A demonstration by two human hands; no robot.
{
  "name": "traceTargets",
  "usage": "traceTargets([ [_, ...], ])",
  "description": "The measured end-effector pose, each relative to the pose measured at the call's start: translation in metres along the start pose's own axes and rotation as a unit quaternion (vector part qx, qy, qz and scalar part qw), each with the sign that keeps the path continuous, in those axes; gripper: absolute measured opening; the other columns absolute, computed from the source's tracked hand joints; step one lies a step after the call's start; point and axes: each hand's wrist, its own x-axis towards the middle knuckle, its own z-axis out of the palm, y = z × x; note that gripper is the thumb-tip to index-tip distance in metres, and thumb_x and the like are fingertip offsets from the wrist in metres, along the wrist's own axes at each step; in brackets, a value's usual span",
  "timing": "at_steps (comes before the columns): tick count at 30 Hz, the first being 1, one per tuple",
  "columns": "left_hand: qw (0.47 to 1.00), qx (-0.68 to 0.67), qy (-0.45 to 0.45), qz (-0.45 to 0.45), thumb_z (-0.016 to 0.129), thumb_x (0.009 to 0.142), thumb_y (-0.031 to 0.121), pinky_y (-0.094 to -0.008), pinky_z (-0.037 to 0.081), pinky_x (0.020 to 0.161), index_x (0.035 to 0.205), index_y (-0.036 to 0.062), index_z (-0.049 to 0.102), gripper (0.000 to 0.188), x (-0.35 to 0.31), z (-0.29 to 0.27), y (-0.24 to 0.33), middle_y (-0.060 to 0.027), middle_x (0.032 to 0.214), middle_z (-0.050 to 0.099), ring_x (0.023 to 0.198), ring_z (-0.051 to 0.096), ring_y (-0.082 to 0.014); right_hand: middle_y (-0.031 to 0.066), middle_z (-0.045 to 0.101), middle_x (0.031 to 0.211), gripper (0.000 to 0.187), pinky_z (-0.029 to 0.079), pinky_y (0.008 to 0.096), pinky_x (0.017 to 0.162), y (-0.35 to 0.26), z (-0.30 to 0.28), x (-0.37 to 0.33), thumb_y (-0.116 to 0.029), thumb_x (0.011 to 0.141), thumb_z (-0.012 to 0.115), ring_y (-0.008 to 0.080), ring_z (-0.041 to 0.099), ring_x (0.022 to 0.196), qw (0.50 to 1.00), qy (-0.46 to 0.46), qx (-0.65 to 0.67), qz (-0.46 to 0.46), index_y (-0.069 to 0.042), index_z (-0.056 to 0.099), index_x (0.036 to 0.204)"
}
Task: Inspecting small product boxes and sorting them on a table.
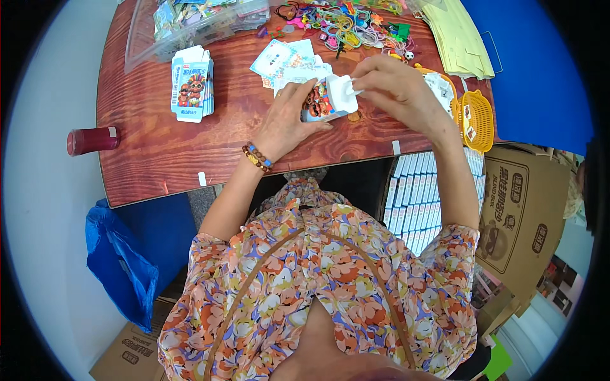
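My left hand (289, 124) is wrapped round a small printed carton (321, 101), holding it tilted above the table with its white end toward the right. At that end my right hand (397, 92) has its fingertips pinched together over a bit of white. Whether this white piece is a flap of the carton or something separate, I cannot make out. Just beyond the carton lie several printed cards (286, 60), partly hidden by the left hand. Further left rests a stack of flat blue-and-white cartons (192, 89) with the same kind of picture.
Colourful cords and small trinkets (356, 28) spread along the far side, beside yellow sheets (454, 41). A clear plastic bin (143, 38) of packets stands far left. Yellow baskets (478, 111) sit at the right edge. A dark red bottle (93, 141) lies left; filled cartons (413, 197) stand below the table.
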Motion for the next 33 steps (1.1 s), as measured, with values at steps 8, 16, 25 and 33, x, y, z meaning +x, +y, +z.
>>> traceTargets([
  [8,1.000,-0.024,-0.006,-0.016,0.088,0.067,0.031,-0.0448,0.048,0.095,0.140,0.0050,0.045,0.089,-0.013,0.001,0.005,-0.0179,0.121,0.054,0.112,0.056,-0.0368,0.0046,0.069,0.111,0.022,0.038,0.0485,0.106,0.002,0.040,-0.005,-0.012,0.087,0.068,0.0242,0.064,0.105,0.996,0.014,-0.062,-0.068,-0.010,0.068,0.109],
  [16,0.999,0.031,0.027,0.001,0.088,0.067,0.029,-0.0440,0.048,0.094,0.138,0.0023,0.046,0.087,-0.016,0.001,0.001,-0.0182,0.122,0.054,0.111,0.055,-0.0364,0.0190,0.063,0.110,0.034,0.050,0.0440,0.089,0.095,0.057,-0.002,-0.012,0.084,0.069,0.0357,0.062,0.102,0.939,-0.003,-0.187,0.289,-0.002,0.061,0.115],
  [25,0.997,0.054,0.051,-0.015,0.088,0.067,0.027,-0.0448,0.049,0.091,0.138,0.0027,0.046,0.085,-0.029,-0.004,-0.002,-0.0172,0.118,0.055,0.107,0.056,-0.0359,0.0079,0.066,0.075,0.012,0.051,0.0297,0.059,0.040,0.033,0.006,-0.012,0.085,0.069,0.0162,0.064,0.065,0.952,0.080,0.099,0.277,-0.001,0.066,0.086],
  [33,0.997,0.071,0.031,0.012,0.088,0.066,0.024,-0.0454,0.050,0.088,0.137,0.0040,0.047,0.084,-0.017,0.010,0.021,-0.0162,0.118,0.055,0.105,0.056,-0.0366,0.0017,0.065,0.070,0.012,0.045,0.0191,0.043,-0.014,0.036,-0.003,-0.014,0.091,0.066,0.0040,0.059,0.055,0.901,0.069,0.270,0.333,-0.003,0.067,0.093],
])
